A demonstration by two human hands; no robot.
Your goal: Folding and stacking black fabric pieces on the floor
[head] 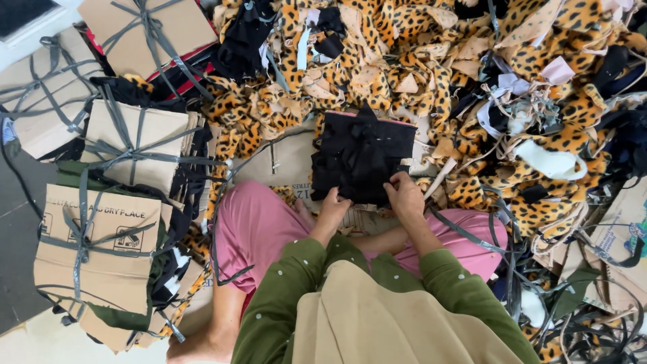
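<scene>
Both green sleeves [377, 296] reach to the middle, where left hand [332, 207] and right hand [404, 195] pinch the black cloth stack [360, 155] (tied crosswise), so tightening its knot seems next.

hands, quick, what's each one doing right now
Left hand: closed on the near edge of the black fabric stack.
Right hand: closed on the same edge.

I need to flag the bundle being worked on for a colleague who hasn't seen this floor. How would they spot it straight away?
Start from the big heap of leopard-print scraps filling the top of the view. At its lower edge, just in front of the seated person's pink-clad knees, lies a stack of black fabric pieces with the left hand and right hand on its near edge. Unlike the cardboard-wrapped bundles at left, it is bare black cloth.
</scene>
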